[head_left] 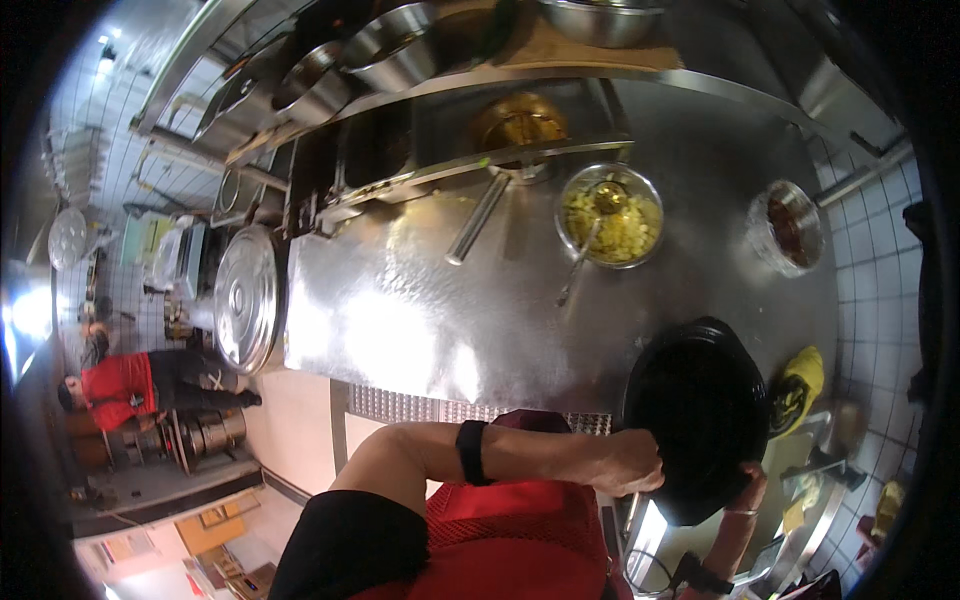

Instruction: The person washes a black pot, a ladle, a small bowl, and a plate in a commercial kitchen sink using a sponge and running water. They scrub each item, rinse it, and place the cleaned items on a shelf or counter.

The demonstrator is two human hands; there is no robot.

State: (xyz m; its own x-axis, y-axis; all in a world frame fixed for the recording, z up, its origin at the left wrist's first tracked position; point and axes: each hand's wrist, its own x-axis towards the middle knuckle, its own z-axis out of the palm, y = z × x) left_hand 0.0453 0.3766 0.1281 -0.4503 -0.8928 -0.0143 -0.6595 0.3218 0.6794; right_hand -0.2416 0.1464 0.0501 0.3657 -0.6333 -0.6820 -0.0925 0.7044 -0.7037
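Note:
My left hand (628, 462) is closed at the near left rim of a large, deep black container (694, 412), and my right hand (750, 486) holds its near right rim. The container's dark inside shows no clear contents. It is at the right end of a stainless steel worktable (510, 330). Beyond it stands a steel bowl (651, 251) of yellowish chopped food (641, 217), with a metal ladle (577, 274) resting in it, handle towards me. To the right is a bowl covered with clear film (757, 240), holding something dark red.
At the back a rail holds dark food pans (375, 150) and a pan with a long metal handle (480, 217). Steel containers (394, 49) line the shelf above. A large round lid (244, 300) stands left; a yellow cloth (804, 375) lies right. Far left is a person in red (120, 386).

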